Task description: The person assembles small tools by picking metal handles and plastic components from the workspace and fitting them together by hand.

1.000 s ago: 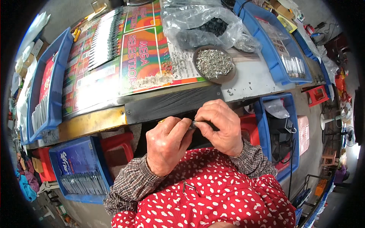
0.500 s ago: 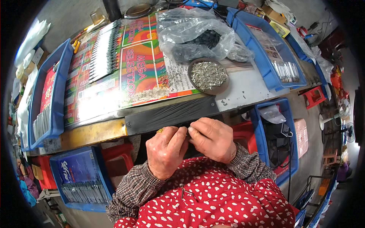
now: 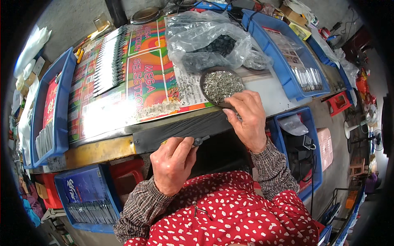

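My left hand (image 3: 173, 162), in front of the table edge, is closed on a small dark part (image 3: 198, 142) with a round middle and a flat grey tip; the rest of it is hidden in the fingers. My right hand (image 3: 247, 117) reaches over the table edge to a round dark bowl (image 3: 202, 84) filled with small silver metal pins (image 3: 223, 83). Its fingertips are at the near rim of the bowl, thumb and forefinger apart, and nothing shows between them.
A clear plastic bag (image 3: 193, 39) with black pieces lies behind the bowl. Slender rods in a row (image 3: 108, 61) lie on white paper at the left. Blue trays (image 3: 61, 110) flank the table; another blue tray (image 3: 113, 180) and a blue crate (image 3: 314, 164) stand lower down.
My hands have parted. The right one has moved up and away to the bowl's near rim, opening its fingers. The left stays near its place, and the dark part now shows in it.
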### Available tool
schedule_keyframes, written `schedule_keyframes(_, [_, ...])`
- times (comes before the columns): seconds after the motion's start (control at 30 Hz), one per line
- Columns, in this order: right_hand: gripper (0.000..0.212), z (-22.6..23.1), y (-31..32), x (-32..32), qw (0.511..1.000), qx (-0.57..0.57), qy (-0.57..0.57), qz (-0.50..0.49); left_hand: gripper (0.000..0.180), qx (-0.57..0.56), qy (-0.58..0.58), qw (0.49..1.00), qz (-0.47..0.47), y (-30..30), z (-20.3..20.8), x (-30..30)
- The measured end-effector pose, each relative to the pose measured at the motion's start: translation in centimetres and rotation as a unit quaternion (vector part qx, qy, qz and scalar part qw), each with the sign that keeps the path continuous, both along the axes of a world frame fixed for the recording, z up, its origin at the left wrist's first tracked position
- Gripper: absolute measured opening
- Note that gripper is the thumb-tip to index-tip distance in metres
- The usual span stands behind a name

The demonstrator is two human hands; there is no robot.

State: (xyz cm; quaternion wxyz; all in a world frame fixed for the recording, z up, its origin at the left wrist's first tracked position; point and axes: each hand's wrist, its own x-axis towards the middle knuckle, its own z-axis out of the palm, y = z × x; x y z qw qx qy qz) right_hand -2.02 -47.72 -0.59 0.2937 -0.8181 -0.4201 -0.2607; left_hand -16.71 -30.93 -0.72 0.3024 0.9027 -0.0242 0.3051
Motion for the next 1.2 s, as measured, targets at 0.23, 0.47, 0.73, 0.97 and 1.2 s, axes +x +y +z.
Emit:
schedule_keyframes(0.23, [0.031,-0.5,0.2,0.3,0.999,-0.038,-0.003,-0.030,0.026,-0.011,0.014,1.000,-0.003,0.3,0.1,0.0])
schedule_keyframes(0.47, [0.023,-0.5,0.2,0.5,0.999,-0.006,0.044,-0.012,0.025,-0.016,0.019,1.000,-0.003,0.3,-0.1,-0.2])
schedule_keyframes(0.73, [0.010,0.6,0.1,0.9,0.989,0.023,0.146,0.028,0.027,-0.024,0.026,0.999,-0.004,0.3,0.0,-0.5])
schedule_keyframes(0.97, [0.009,1.4,0.3,-0.7,0.981,0.047,0.188,0.019,0.027,-0.082,0.070,0.994,-0.020,0.2,0.4,-0.7])
schedule_keyframes(1.2, [0.018,1.4,0.9,-4.9,0.949,0.099,0.226,0.195,0.026,-0.104,0.091,0.990,-0.026,-0.1,0.8,-0.9])
